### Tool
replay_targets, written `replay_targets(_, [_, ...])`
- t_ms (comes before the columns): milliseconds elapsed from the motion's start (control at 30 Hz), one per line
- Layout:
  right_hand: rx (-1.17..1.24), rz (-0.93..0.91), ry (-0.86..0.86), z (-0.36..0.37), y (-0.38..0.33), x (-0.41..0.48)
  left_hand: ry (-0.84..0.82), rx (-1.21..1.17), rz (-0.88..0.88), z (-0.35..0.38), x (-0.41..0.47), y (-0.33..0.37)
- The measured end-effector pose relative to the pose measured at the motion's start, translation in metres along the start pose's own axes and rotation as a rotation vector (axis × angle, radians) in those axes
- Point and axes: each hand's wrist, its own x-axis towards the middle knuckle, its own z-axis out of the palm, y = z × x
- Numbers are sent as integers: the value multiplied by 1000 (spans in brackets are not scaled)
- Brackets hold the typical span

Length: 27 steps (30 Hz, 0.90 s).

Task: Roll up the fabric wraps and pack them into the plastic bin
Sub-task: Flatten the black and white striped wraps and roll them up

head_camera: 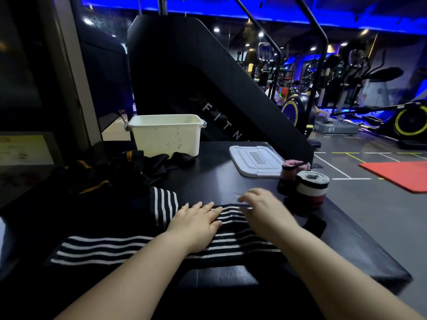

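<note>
Two open-fingered hands, left hand [196,224] and right hand [263,209], rest on the striped wrap [233,241] near the table [360,248] edge.

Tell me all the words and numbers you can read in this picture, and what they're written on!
"F I T N": white letters on the black slanted machine panel; the rest of the word is hidden behind the table.
"01": on the grey step platform on the floor.
Yellow poster at the left: too blurred to read.
</note>
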Motion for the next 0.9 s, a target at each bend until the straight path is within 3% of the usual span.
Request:
replay_targets(133, [17,-33,-350,23,-12,-2,-7,0,11,0,-1,-2])
replay_targets(333, [-96,-26,-428,28,-10,-2,-11,-45,23,-3,-1,-11])
replay_targets(700, [-42,147,-409,15,-31,11,47,-37,-98,-4,-22,-70])
replay_targets(833, [-194,127,-251,22,-61,24,91,-81,-100,2,-20,-81])
replay_targets(900, [-69,24,-170,37,-67,26,102,-96,-106,2,-20,-83])
